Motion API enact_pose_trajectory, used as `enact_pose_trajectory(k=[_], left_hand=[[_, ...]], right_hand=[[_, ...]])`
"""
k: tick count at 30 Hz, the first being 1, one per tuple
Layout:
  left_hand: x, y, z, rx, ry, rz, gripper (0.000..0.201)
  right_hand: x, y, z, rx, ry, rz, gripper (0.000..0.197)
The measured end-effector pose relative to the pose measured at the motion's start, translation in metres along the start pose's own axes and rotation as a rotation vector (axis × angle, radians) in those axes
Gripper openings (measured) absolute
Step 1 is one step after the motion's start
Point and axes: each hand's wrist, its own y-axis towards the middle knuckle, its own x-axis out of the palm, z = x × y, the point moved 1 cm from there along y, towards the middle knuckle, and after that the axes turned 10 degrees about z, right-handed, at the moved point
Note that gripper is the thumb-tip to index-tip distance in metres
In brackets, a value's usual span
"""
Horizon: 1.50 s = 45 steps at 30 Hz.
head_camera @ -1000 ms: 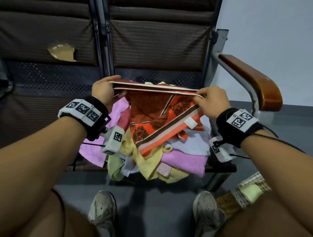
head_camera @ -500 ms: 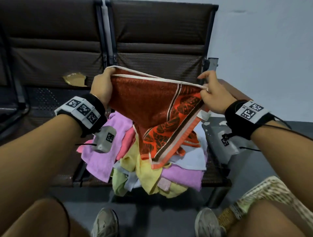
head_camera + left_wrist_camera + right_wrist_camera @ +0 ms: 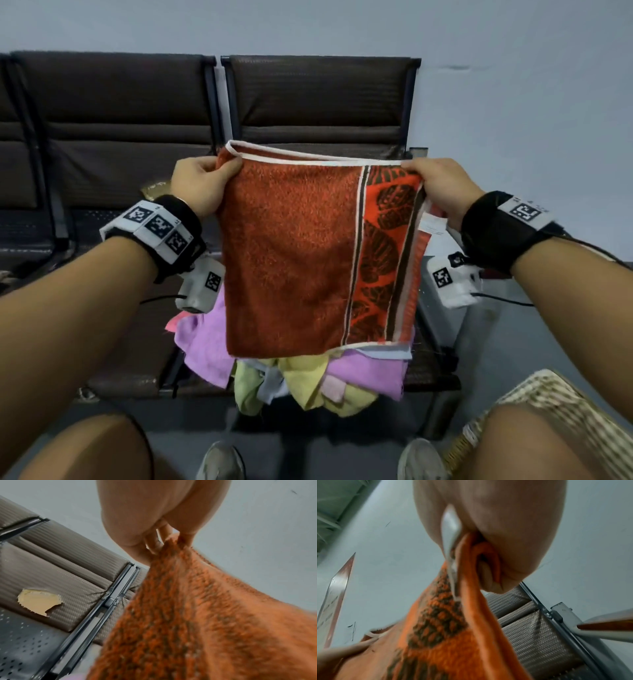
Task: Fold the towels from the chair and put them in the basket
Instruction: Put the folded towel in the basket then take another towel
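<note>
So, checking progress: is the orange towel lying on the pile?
No, both hands hold the towel up above the pile.

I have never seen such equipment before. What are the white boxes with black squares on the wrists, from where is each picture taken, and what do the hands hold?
No machine works here: a person uses two bare hands. The black bands with white printed markers carry a small camera under each wrist. The wide picture comes from a camera on the head, looking down; the two close pictures look from each wrist up along the hand.

The left hand and the right hand each pinch one top corner of an orange-red towel, which hangs doubled between them, with a leaf-pattern band on its right side. The wrist views show the same grips up close.

Below, on the dark chair, lies a pile of other towels, pink, yellow and pale blue. A woven thing shows at the lower right; I cannot tell what it is.
</note>
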Motion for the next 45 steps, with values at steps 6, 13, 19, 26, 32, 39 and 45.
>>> enact_pose_trajectory(k=[6,13,19,26,32,39,45], left_hand=[[0.022,-0.02,0.0,-0.15,0.129,0.171,0.045],[0.078,-0.094,0.044,-0.173,-0.32,-0.231,0.041],[0.074,-0.105,0.055,-0.192,-0.324,-0.445,0.032],[0.065,-0.077,0.038,-0.353,-0.372,-0.553,0.038],[0.069,-0.05,0.042,-0.415,-0.385,-0.647,0.03],[0.101,-0.009,0.057,-0.122,-0.304,-0.233,0.024],[0.092,0.017,0.067,0.018,-0.445,-0.193,0.027]], right_hand=[[0.018,-0.015,0.0,0.223,-0.009,-0.061,0.015],[0.062,-0.043,-0.026,0.341,0.206,-0.184,0.016],[0.061,-0.051,-0.027,0.339,0.161,-0.245,0.015],[0.05,-0.049,-0.031,0.33,0.163,-0.536,0.047],[0.037,-0.016,-0.031,0.244,-0.057,-0.552,0.031],[0.037,0.038,-0.02,-0.213,-0.396,0.074,0.023],[0.049,0.046,-0.024,-0.42,-0.123,0.194,0.019]])
